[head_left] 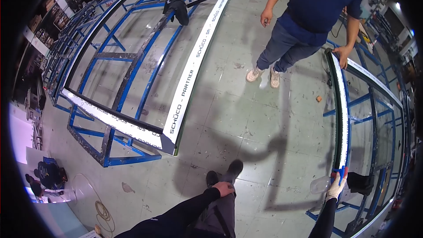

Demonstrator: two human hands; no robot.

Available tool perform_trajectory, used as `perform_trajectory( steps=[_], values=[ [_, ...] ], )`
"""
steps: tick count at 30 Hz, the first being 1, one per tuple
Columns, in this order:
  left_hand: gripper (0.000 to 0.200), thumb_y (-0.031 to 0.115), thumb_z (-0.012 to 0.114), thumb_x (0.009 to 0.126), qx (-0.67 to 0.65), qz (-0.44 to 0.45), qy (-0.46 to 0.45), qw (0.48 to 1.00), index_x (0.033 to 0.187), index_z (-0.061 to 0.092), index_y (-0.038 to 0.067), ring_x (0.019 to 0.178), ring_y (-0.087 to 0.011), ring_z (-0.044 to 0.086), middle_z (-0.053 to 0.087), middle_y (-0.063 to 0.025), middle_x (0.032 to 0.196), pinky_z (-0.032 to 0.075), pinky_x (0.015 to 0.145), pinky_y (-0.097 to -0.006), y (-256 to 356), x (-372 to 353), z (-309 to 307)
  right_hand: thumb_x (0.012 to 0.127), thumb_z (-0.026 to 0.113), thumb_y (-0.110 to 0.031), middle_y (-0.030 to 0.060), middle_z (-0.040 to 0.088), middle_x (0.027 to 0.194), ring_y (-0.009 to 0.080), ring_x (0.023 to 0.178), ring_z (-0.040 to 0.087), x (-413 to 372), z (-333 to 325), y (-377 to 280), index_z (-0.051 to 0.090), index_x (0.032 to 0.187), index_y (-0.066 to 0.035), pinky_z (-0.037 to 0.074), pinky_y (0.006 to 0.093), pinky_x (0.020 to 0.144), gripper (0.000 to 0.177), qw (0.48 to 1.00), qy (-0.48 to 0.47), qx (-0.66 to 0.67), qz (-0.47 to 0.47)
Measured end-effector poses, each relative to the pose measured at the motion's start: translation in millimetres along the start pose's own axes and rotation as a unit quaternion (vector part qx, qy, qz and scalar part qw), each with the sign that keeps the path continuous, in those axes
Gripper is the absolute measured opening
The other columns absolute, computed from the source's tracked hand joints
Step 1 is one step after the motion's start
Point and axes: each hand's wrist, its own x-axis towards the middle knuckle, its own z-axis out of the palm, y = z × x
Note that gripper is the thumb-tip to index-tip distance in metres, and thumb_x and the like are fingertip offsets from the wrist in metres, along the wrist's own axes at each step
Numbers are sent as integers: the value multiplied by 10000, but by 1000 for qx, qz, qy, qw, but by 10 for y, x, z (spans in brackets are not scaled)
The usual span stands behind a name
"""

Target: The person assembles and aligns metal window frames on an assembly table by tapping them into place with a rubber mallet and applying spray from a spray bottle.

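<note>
1 camera, head-worn, 1 view. Looks from above, forward and steeply down onto tiled floor [220,119]. Very wide lens: dark rounded corners, left frame [200,48] and right frame [341,123] bowing along the sides. Nearest: wearer's left hand [225,188], right hand [336,188], dark shoes [235,166], all below centre. Farther out: standing co-worker [317,13], cropped by top edge near the shoulders.

Grey tiled floor [224,83] (speckled, scuffed), crowded shelves [56,14], bright lamp [398,5]
</note>
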Motion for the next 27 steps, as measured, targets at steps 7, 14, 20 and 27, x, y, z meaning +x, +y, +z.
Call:
perform_trajectory(
  steps=[7,14,20,27],
  values=[
    [595,438,649,877,68,-74,106,989,1300,620,21,1290,-333,546,569,-215,1378,468,1064,-422,-206,211,548,980,578,-183,81,589,1207,163,897,622,-19,-13,-44,394,1536,-137,463,308,878,588,1000,-7,-7,-3],
    [611,513,609,908,135,-227,27,964,1254,655,12,1224,-354,603,626,-222,1305,489,1035,-443,-47,137,420,954,518,-29,101,569,1273,150,888,612,-19,-23,-66,375,1534,-79,501,300,831,599,1000,-17,-2,1],
    [469,440,565,934,148,-93,-41,984,1135,724,47,1115,-395,661,689,-241,1168,511,988,-478,-549,250,681,919,543,-26,84,597,1195,137,834,608,-119,85,-355,340,1550,-76,505,275,773,664,999,-4,-38,-7],
    [521,509,613,922,-42,23,-14,999,1069,712,19,960,-348,705,733,-190,998,545,858,-417,385,-775,-378,833,612,-77,113,626,1009,175,796,615,-176,68,-583,374,1512,-5,503,306,694,723,992,8,-126,3]
  ],
)
